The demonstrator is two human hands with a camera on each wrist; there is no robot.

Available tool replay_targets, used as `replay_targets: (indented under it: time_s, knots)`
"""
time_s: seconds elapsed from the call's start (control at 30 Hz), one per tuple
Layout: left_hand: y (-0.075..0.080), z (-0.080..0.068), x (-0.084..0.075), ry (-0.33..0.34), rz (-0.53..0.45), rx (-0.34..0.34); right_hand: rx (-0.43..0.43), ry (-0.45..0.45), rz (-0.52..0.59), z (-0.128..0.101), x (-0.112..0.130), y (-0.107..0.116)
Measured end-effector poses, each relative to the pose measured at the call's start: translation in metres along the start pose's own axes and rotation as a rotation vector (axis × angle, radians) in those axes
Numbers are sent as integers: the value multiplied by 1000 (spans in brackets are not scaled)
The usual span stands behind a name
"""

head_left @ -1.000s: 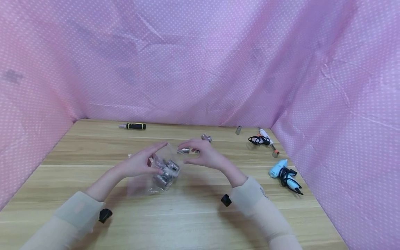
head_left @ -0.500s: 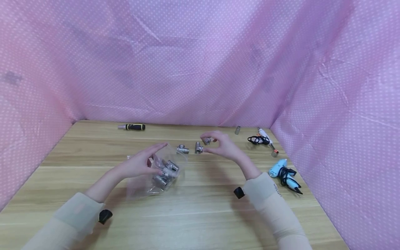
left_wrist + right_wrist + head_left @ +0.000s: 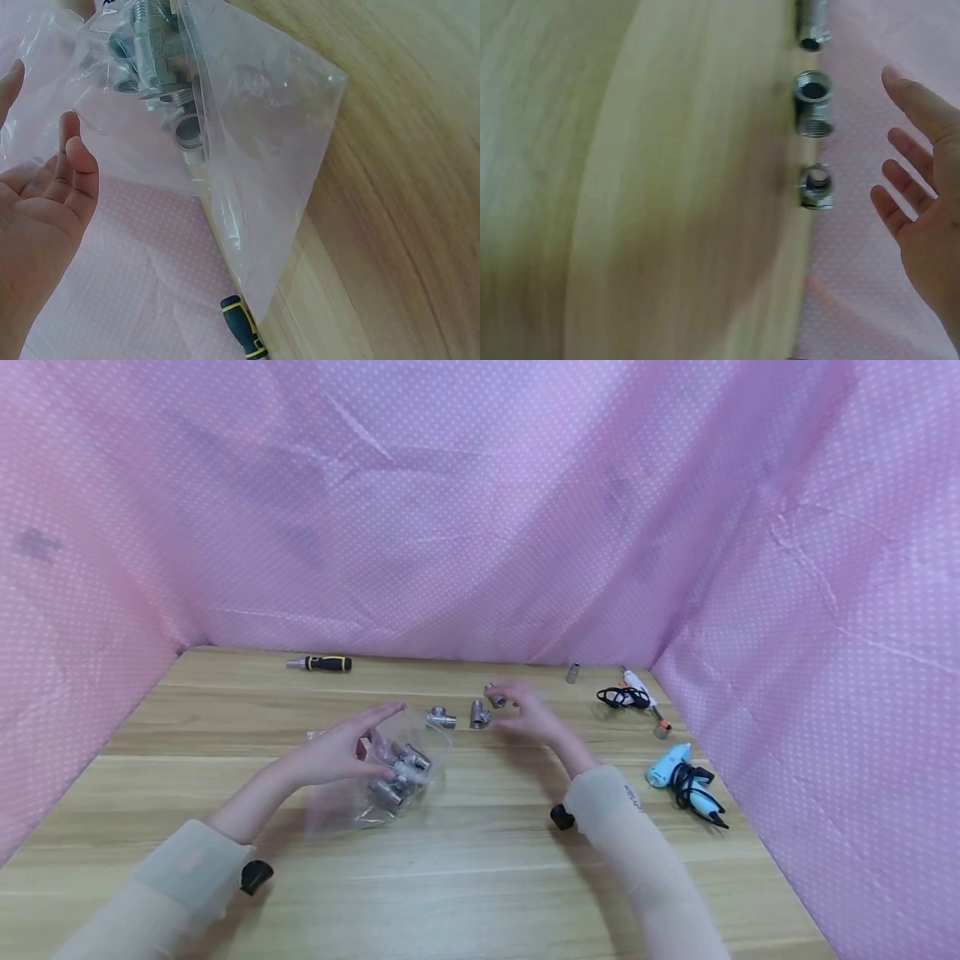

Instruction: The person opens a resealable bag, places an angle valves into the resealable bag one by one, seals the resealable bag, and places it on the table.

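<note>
The left hand (image 3: 341, 752) is reaching forward, palm turned inward and fingers straight. The right hand (image 3: 528, 714) is stretching farther out, fingers spread and relaxed, both forearms sleeved.

The table (image 3: 465, 868) is pale wood with a streaky grain and a smooth, faintly satin top. On it the bag (image 3: 378, 772) under the left hand (image 3: 337, 756) is thin clear plastic, crinkled and glossy, and the fittings (image 3: 397, 768) inside it look like bright metal with threaded ends. Beside the bag, the loose fittings (image 3: 478, 714) by the right hand (image 3: 528, 714) have the same dull silver sheen. The backdrop (image 3: 480, 510) behind the table is thin pink dotted cloth, creased and matt. Both sleeves (image 3: 187, 872) are soft beige knit.
</note>
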State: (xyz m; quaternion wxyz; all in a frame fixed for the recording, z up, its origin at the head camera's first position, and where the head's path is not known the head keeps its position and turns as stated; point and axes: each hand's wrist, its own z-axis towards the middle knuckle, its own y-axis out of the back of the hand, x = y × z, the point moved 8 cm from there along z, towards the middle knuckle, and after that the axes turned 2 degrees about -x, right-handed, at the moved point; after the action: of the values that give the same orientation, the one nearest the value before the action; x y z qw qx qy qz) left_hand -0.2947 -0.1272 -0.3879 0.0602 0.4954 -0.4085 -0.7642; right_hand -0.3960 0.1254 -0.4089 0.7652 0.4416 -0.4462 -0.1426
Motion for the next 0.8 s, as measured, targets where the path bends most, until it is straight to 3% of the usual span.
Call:
replay_targets:
  time_s: [0.2, 0.53, 0.8]
  knots:
    - [0, 0, 0, 5, 12, -4, 49, -86, -40, 11, -16, -15]
    - [0, -1, 0, 14, 11, -6, 102, -119, -64, 25, -33, -31]
    - [1, -2, 0, 17, 13, -11, 98, -107, -40, 27, -31, -33]
